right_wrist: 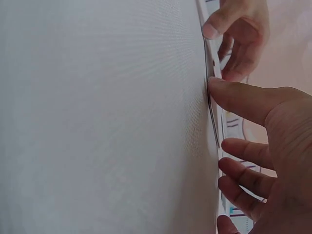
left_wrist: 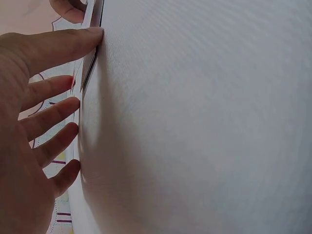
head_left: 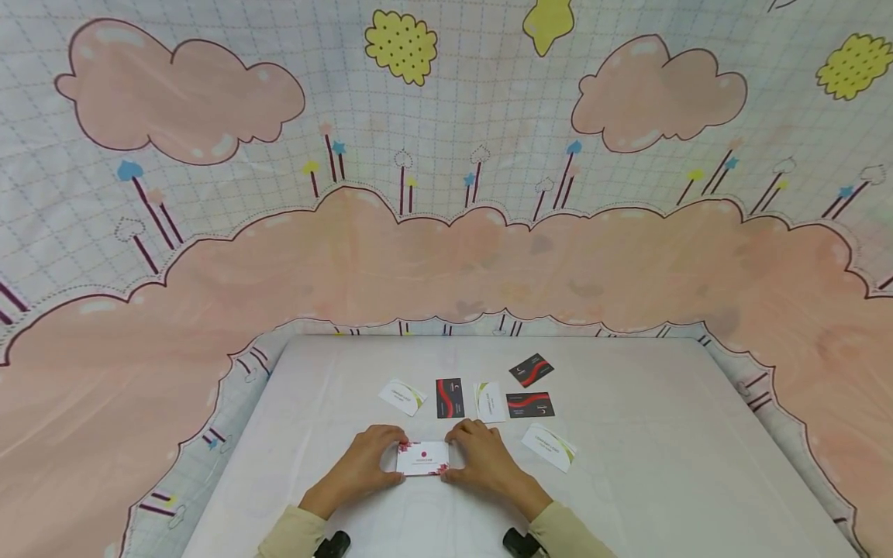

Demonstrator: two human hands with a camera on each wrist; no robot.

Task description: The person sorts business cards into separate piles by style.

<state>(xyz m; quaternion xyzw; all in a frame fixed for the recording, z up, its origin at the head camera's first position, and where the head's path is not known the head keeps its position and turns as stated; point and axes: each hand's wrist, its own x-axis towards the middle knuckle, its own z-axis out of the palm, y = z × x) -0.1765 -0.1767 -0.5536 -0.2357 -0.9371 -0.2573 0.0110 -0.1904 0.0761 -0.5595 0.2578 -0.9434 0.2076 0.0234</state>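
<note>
A small stack of business cards [head_left: 422, 459], topped by a white one with pink-red floral corners, lies low over the white tabletop in the head view. My left hand [head_left: 368, 463] pinches its left end between thumb and index finger. At the opposite end my right hand [head_left: 483, 459] does the same. The left thumb [left_wrist: 73, 44] presses the near edge in the left wrist view, the other fingers spread beyond. In the right wrist view the right thumb [right_wrist: 239, 97] meets that same edge, where a thin dark layer shows beneath.
Beyond the hands lie black cards with red waves [head_left: 449, 397], [head_left: 530, 404], [head_left: 532, 370] and white-and-green cards [head_left: 402, 396], [head_left: 489, 402]. Another white-and-green card [head_left: 549, 447] is right of my right hand. A patterned cloth [head_left: 446, 263] hangs behind the white table [head_left: 663, 465].
</note>
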